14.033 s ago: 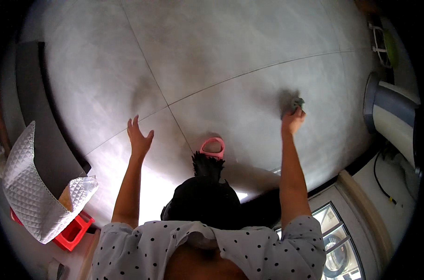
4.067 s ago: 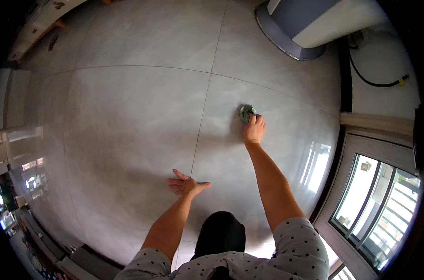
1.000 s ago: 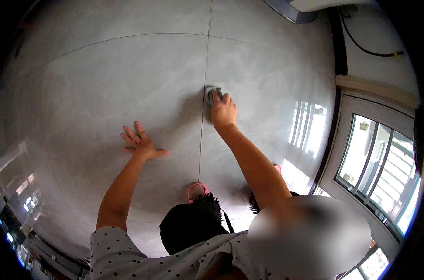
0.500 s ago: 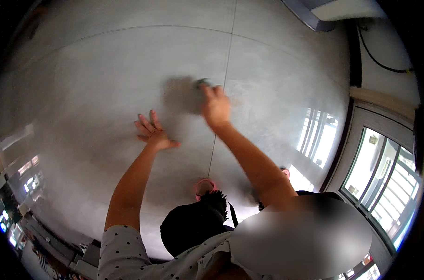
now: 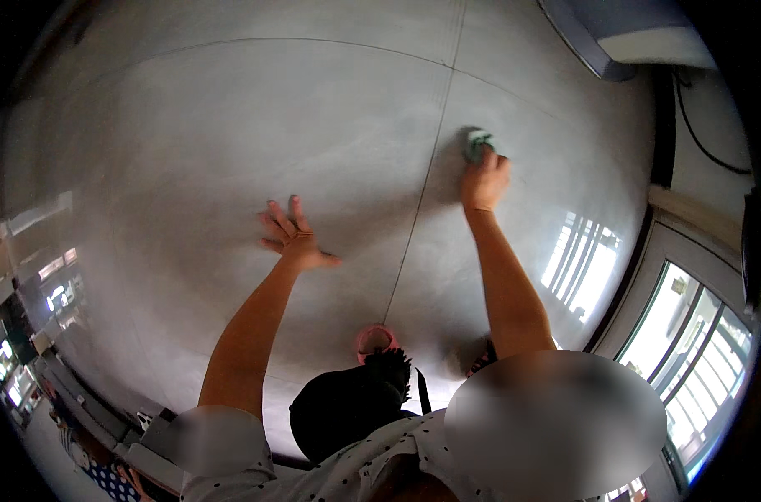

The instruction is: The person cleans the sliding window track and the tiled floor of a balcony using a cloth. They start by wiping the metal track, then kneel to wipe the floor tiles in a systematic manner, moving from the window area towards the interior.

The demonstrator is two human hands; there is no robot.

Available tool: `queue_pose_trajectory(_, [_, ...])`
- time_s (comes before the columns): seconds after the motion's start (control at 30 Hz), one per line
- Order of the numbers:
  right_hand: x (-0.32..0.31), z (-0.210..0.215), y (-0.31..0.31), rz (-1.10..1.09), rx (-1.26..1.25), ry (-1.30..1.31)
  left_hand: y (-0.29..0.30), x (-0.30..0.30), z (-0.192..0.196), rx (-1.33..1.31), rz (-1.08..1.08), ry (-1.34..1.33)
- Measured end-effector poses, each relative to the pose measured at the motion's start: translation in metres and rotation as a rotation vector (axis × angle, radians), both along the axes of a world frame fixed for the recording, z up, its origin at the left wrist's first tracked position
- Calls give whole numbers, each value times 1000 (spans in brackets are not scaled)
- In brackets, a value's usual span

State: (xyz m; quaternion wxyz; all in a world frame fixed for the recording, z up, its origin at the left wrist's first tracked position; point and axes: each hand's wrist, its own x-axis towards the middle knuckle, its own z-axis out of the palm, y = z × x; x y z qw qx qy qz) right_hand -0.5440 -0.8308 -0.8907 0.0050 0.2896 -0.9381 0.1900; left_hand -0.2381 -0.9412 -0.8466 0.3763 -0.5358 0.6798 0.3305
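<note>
Green scrub pad (image 5: pixel 477 144) sits on the grey tiled floor (image 5: pixel 230 134), just right of a grout line (image 5: pixel 422 192), pinned under the right hand (image 5: pixel 484 179), whose fingers are curled over it with the arm stretched straight forward. Left hand (image 5: pixel 294 238) lies flat on the floor, fingers spread and holding nothing, arm extended, well apart from the right. White appliance base (image 5: pixel 623 38) stands at upper right.

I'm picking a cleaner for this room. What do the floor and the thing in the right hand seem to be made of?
The floor looks like large glazed grey tiles: thin grout lines, glossy window reflections. The small green pad under the right hand seems a soft cloth or sponge; too small to tell.
</note>
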Motion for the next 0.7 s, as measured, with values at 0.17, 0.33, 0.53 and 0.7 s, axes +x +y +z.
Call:
queue_pose_trajectory(0.17, [92,10,-71,398,-175,-63,0,-1,-1,4,2,-51])
queue_pose_trajectory(0.33, [245,9,-134,897,29,-150,4,15,-24,-94,-6,162])
queue_pose_trajectory(0.53, [75,-63,-106,284,-136,-205,3,6,-15,-38,10,57])
queue_pose_trajectory(0.7, [-29,-3,-56,-40,-77,106,1,6,-7,-10,33,75])
